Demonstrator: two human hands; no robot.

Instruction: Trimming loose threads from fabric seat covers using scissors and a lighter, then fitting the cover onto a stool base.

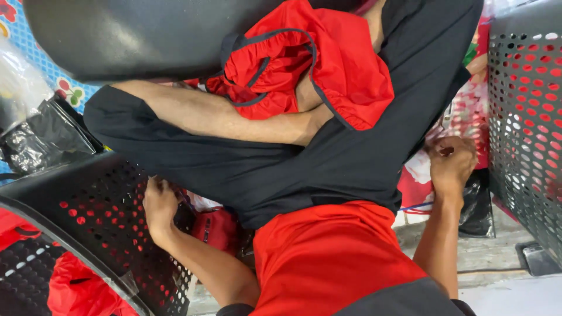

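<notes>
A red garment with dark trim (328, 64) lies bunched on my lap, over my crossed legs in black shorts (328, 164). My left hand (158, 206) is low at the left with its fingers curled. It rests against the wall of a black perforated basket (88, 205), next to a red zipped pouch (212, 229). Whether it holds anything is hidden. My right hand (451, 164) is closed in a fist at the right, over a floral mat (468, 117). A blue thread (417, 206) runs below its wrist.
A second grey perforated basket (527, 117) stands at the right edge. The left basket holds red cloth (76, 287). Black plastic bags (47, 137) lie at the far left and another (477, 208) lies under my right wrist. A dark curved surface (129, 35) fills the top left.
</notes>
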